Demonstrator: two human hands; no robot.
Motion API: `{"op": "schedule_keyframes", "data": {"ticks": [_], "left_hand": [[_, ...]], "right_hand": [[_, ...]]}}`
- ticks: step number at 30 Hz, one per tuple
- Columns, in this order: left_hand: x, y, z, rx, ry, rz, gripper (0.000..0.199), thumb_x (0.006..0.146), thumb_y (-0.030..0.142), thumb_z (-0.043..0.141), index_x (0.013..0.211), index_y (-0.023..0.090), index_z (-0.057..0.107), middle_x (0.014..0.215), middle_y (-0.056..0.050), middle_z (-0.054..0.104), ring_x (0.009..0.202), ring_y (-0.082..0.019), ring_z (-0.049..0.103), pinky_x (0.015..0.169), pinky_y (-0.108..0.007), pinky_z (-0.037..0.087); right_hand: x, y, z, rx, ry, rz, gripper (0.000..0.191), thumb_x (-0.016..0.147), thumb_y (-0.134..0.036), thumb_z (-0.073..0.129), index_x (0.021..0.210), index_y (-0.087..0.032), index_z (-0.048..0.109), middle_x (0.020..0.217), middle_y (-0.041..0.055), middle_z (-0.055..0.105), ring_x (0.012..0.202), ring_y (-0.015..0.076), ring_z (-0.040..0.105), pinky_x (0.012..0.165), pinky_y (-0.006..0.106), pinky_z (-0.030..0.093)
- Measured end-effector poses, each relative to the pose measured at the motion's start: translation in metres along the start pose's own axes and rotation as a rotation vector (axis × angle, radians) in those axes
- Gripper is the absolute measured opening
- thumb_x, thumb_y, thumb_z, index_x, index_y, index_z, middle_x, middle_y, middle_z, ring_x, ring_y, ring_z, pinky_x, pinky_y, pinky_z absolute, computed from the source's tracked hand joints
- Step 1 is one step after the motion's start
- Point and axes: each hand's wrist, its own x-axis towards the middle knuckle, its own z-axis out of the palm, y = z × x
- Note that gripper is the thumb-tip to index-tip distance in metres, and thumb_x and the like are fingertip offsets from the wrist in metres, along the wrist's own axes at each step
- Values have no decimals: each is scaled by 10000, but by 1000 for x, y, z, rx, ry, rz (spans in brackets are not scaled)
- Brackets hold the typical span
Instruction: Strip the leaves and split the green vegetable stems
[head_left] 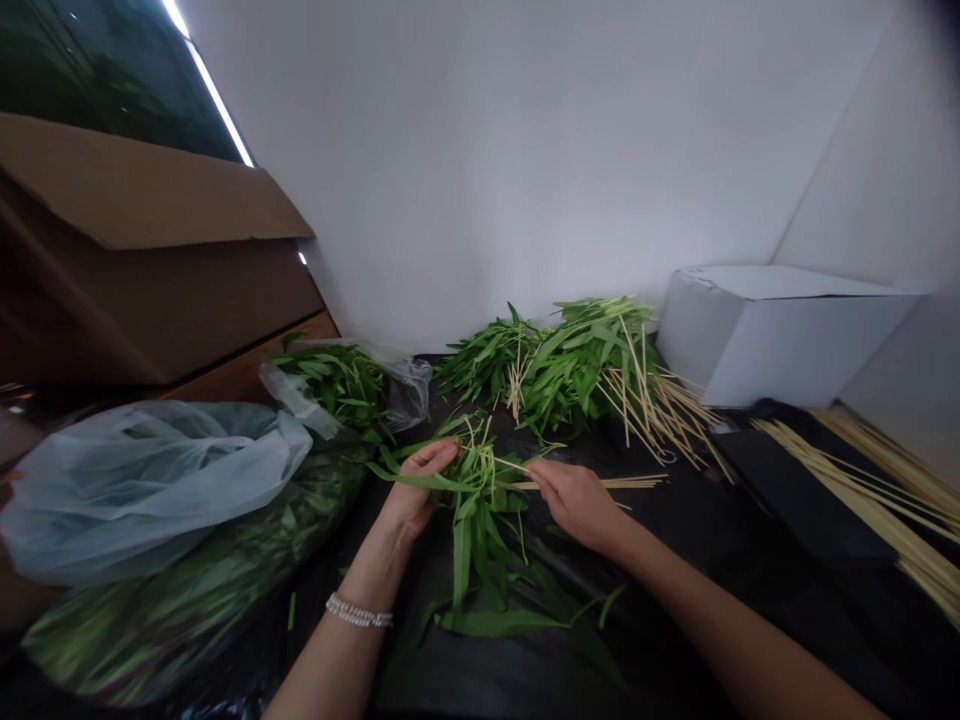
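Observation:
My left hand (418,484) is closed on the stems of leafy greens (466,530), whose long narrow leaves hang down over the black covering. To the right of the greens, my right hand (576,497) pinches a thin wooden skewer (510,464). That skewer runs leftward into the stems; whether it pierces them I cannot make out. Several loose skewers (634,483) lie behind and beside my right hand. Just beyond my hands rests a heap of skewered greens (574,375), with bare skewer ends (679,415) sticking out to the right.
Clear plastic bags of greens (341,385) (195,570) lie on the left, beside a whitish plastic bag (150,490). An open cardboard box (165,290) stands behind them. On the right are a white box (780,330), a dark flat block (802,500) and long wooden sticks (862,490).

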Motion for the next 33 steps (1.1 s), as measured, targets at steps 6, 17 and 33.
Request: {"op": "schedule_keyframes", "data": {"ticks": [6, 17, 33], "left_hand": [[0, 0, 0, 32, 18, 16, 314, 521, 230, 874, 783, 130, 733, 710, -19, 717, 610, -113, 642, 602, -220, 516], [1, 0, -1, 32, 38, -16, 360, 463, 235, 897, 767, 123, 740, 692, -25, 721, 580, -114, 643, 570, -213, 520], [1, -4, 0, 48, -46, -49, 333, 489, 226, 895, 748, 111, 720, 697, -38, 712, 591, -116, 636, 594, -208, 521]], "right_hand": [[1, 1, 1, -10, -4, 3, 247, 975, -234, 356, 987, -232, 602, 898, 31, 685, 841, 169, 639, 743, 257, 425], [0, 0, 2, 13, 34, -35, 245, 962, -216, 381, 990, -240, 623, 899, 39, 692, 835, 169, 640, 736, 251, 433], [-1, -2, 1, -55, -17, -28, 254, 965, -206, 374, 1025, -214, 621, 888, 46, 691, 822, 161, 639, 741, 245, 427]]}}
